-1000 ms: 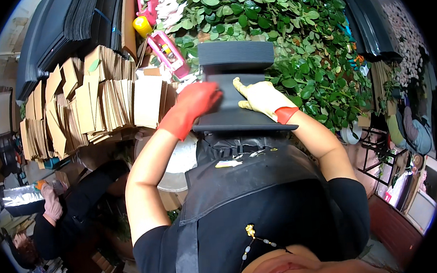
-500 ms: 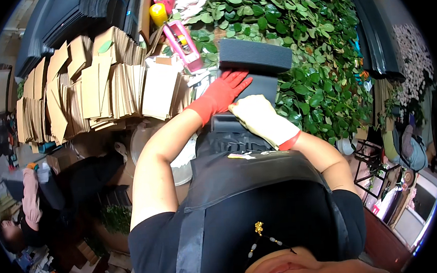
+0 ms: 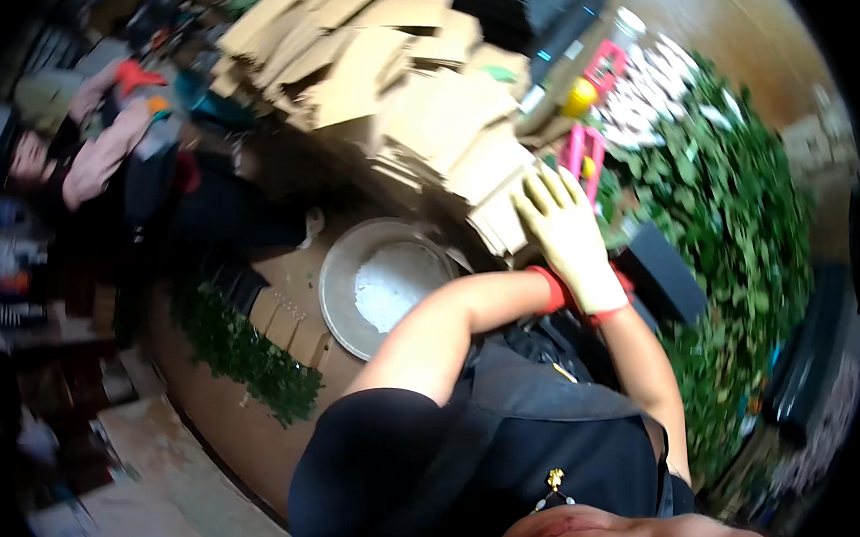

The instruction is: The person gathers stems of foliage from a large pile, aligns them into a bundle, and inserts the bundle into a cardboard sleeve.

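While my right hand (image 3: 568, 231) stretches flat over the near end of the cardboard stack (image 3: 425, 106), its fingers are straight and a little apart, and I see nothing gripped in it. Whether the fingertips press on the brown card or only hover above it, I cannot tell. My left hand (image 3: 553, 288), in its red glove, crosses under my right wrist, nearer to me than the stack; the wrist hides most of it, so I cannot tell how far it is open or whether it has hold of anything.

Judging by how things lie, I am partway through: the dark grey piece (image 3: 665, 272) is set out among my 2 hands, but no brown card is in my right hand yet. How finished its near part is stays hidden behind my arms.

That dark grey piece sits on the tabletop to the right of the stack and closer to me, just beside my right wrist. It looks boxy and matt, nearly black, with straight edges and 1 broad face turned up; blur hides any finer surface. Green leaves (image 3: 740, 186) spread well to the right of the stack.
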